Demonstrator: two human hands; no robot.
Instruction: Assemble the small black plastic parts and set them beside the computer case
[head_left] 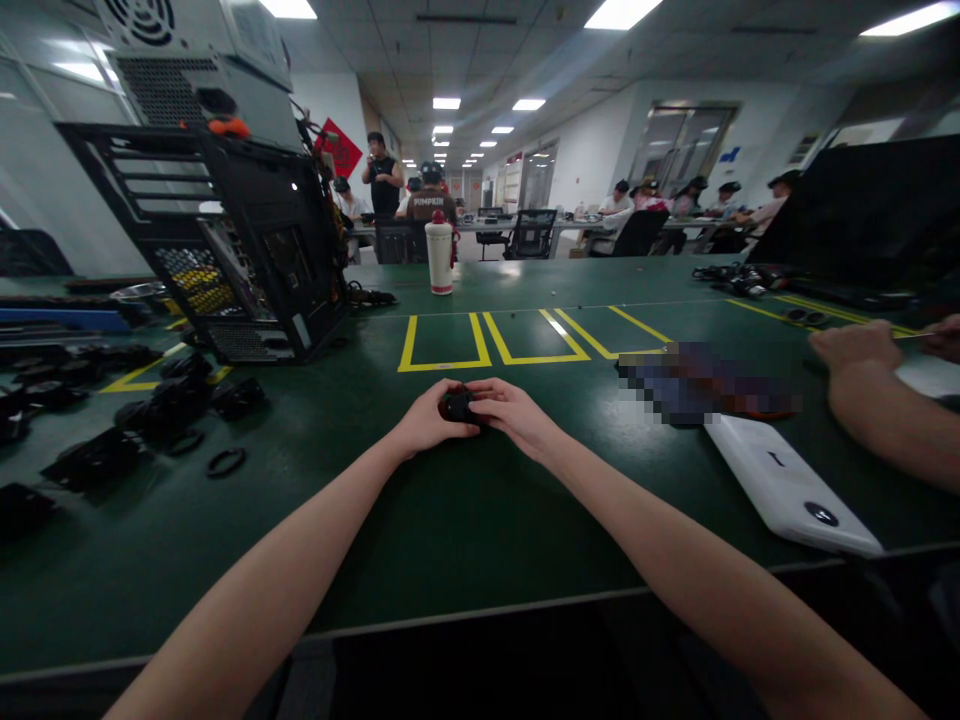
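Note:
A small black part is held between both hands, low over the green table. My left hand grips it from the left, thumb on the near side and fingers behind. From the right, the fingers of my right hand close on the same part. Its details are too dark and small to make out. Several black parts lie to the left, with a black ring nearest to my left forearm. Beyond the hands, yellow tape marks open-sided boxes on the table.
A black computer case stands at the back left. A white bottle stands upright at the back middle. On the right lie a white device and a blurred-out item, beside another person's arm. People sit at far tables.

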